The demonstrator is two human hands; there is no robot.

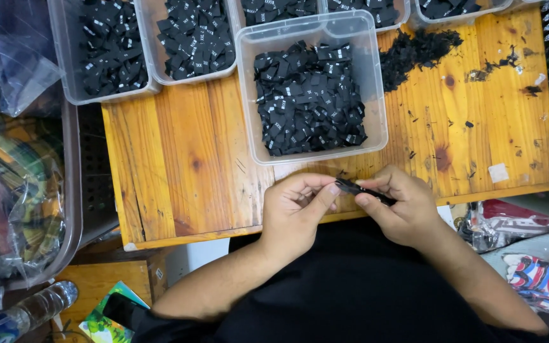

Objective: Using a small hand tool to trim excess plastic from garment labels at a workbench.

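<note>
Lap: dark clothing fills the bottom of the view; both forearms angle up and inward from it and meet at the near edge of the wooden table (179,159).
Left hand (297,213): knuckles up, fingers curled, thumb and forefinger pinched on the near end of a small stack of black labels (357,188). Closed on the stack.
Right hand (401,206): palm turned inward, fingers folded under the other end of the same stack, thumb laid along the top. Also closed on it.
Labels in hand: held level just above the table edge, between the two hands and directly below the nearest tub. Judged: gripping from both ends keeps the thin pieces squared and stops them fanning out.
Nearest tub (249,95): clear plastic, rectangular, pulled forward of the others, loosely full of black labels with small white print. Judged: set closest so the hands reach it without stretching.
Back row of tubs (58,57): same kind, same black contents, lined along the far edge, partly cut off by the frame. Judged: kept separate as different sorts; print too small to tell.
Black scraps (417,51): loose pile on bare wood right of the nearest tub, with flecks scattered further right.
Left side: grey bin (71,209) holding bagged patterned cloth.
Right side: more bagged cloth (541,282) below table level.
</note>
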